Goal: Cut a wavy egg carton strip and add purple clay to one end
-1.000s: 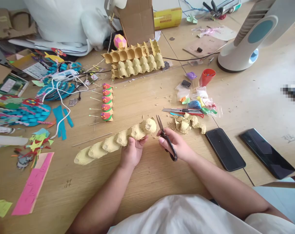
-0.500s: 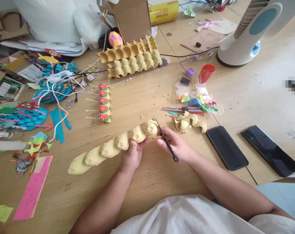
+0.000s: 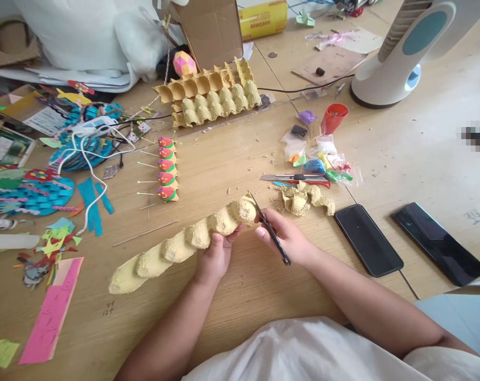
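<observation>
My left hand (image 3: 215,259) grips a pale yellow egg-carton strip (image 3: 172,248) from below near its right half, thumb on the near side. Several bumps run along the strip, which slants down to the left above the table. In my right hand (image 3: 283,235) is a slim black knife (image 3: 276,241), held between thumb and fingers. Its thin pointed blade lies against the strip's right end. Torn carton scraps (image 3: 297,200) and crumbs lie just beyond my right hand.
A utility knife (image 3: 295,178) lies behind the scraps, near small bags of coloured clay (image 3: 315,165) and a red cup (image 3: 335,117). Two phones (image 3: 369,241) are at the right. Painted caterpillar (image 3: 167,169) and egg cartons (image 3: 219,103) stand further back. A white fan (image 3: 382,79) stands back right.
The strip's left end has dipped slightly. Both hands keep their grips, and the blade stays at the strip's right end. The whole view has shifted a little.
</observation>
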`<action>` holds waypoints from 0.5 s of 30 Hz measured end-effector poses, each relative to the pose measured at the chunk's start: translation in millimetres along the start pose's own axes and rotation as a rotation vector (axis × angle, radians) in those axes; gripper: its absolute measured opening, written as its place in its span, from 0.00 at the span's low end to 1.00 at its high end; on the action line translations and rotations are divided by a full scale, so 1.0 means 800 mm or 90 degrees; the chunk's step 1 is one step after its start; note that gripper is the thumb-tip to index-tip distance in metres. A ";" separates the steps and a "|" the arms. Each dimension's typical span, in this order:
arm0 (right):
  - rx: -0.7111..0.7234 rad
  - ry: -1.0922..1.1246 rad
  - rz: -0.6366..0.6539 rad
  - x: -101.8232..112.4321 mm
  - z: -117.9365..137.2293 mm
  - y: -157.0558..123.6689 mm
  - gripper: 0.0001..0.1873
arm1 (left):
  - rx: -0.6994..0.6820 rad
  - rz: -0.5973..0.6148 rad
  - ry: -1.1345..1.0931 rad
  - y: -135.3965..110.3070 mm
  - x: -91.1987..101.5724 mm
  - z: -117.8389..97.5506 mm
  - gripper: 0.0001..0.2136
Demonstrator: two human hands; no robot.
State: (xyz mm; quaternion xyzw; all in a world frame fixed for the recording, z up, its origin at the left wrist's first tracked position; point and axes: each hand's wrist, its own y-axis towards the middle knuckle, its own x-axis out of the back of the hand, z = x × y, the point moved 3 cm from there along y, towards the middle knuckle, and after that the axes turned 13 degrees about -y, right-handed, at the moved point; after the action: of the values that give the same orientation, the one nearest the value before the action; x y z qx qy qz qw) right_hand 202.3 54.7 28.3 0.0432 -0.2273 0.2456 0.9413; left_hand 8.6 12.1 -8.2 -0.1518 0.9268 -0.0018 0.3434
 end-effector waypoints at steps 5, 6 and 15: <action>0.003 0.040 0.000 -0.003 -0.007 0.005 0.24 | 0.005 0.002 -0.001 0.003 0.003 0.001 0.23; 0.004 0.045 0.001 -0.003 -0.007 0.006 0.24 | 0.008 0.003 -0.004 0.004 0.003 0.001 0.23; -0.001 0.069 0.007 -0.004 -0.010 0.011 0.25 | 0.006 -0.007 -0.003 0.004 0.001 0.000 0.22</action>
State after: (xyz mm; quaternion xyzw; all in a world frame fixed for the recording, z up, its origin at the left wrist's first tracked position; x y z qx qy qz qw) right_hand 198.6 62.5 19.4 0.0280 -0.1762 0.2528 0.9509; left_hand 6.8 15.2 -8.9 -0.1553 0.9250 -0.0079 0.3466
